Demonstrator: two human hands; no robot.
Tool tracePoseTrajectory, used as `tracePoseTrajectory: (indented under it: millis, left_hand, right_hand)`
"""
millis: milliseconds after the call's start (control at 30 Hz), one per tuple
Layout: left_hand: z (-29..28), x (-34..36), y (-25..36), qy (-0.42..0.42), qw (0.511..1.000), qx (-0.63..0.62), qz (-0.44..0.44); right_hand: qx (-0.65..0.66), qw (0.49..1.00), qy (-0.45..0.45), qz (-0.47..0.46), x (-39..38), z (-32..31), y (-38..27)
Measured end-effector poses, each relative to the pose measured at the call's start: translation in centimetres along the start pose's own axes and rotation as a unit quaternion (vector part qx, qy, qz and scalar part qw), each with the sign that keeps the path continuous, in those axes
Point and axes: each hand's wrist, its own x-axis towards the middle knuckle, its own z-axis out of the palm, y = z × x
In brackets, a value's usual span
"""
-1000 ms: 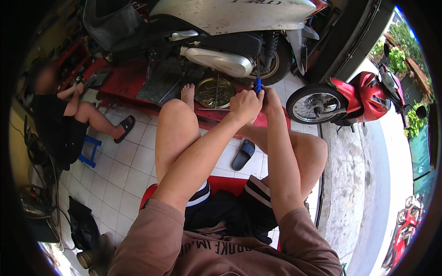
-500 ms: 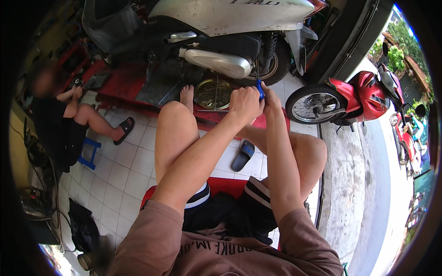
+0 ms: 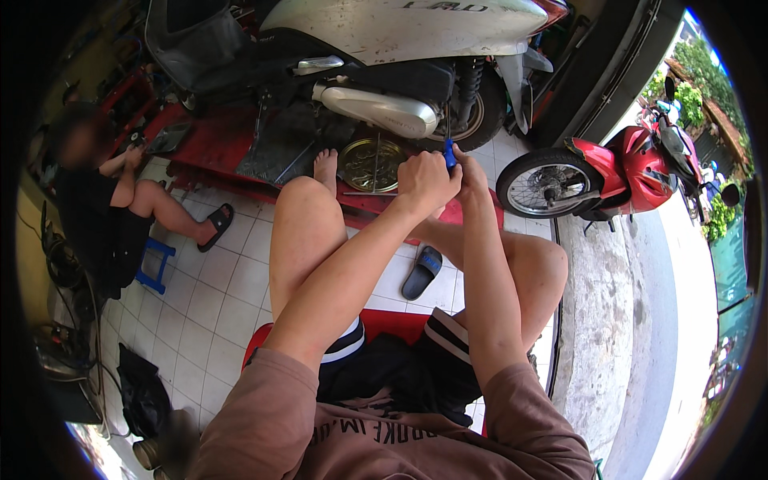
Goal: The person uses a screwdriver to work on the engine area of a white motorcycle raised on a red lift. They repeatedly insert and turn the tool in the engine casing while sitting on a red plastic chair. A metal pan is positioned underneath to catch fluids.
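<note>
Both my hands are closed together on a blue-handled screwdriver (image 3: 450, 152). Its thin shaft points away from me, toward the rear of a silver and black scooter (image 3: 376, 40); where the tip meets the scooter is too small to tell. My left hand (image 3: 426, 181) wraps the handle from the left. Against the handle's right side presses my right hand (image 3: 471, 171), its thumb along the blue grip. Just beyond the hands is the scooter's silver engine side cover (image 3: 376, 110). A round gold-coloured tray (image 3: 373, 162) lies below that cover, with small things in it that I cannot make out.
The scooter stands over a red platform (image 3: 208, 152). At left a person (image 3: 88, 176) sits on a blue stool (image 3: 156, 266). A red motorbike (image 3: 632, 172) stands at right by the pavement. One dark sandal (image 3: 422, 273) lies on the white tiles between my legs.
My hands and the screwdriver stay almost in place, with only a slight shift of the grip. Out on the street, the red motorbike seen at the far right has gone.
</note>
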Motion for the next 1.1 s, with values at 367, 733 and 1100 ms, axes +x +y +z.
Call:
tracePoseTrajectory:
  millis: [367, 733, 1100]
  left_hand:
    - [0.0, -0.3, 0.2, 0.008, 0.999, 0.053, 0.0]
    - [-0.9, -0.3, 0.6, 0.014, 1.0, 0.021, 0.002]
    - [0.0, -0.2, 0.2, 0.04, 0.999, 0.007, -0.016]
  right_hand:
    - [0.018, 0.999, -0.028, 0.015, -1.1, 1.7, -0.6]
    - [-0.008, 0.999, -0.034, -0.001, 0.5, -0.2, -0.6]
    - [0.013, 0.999, -0.04, 0.007, -2.4, 3.2, -0.7]
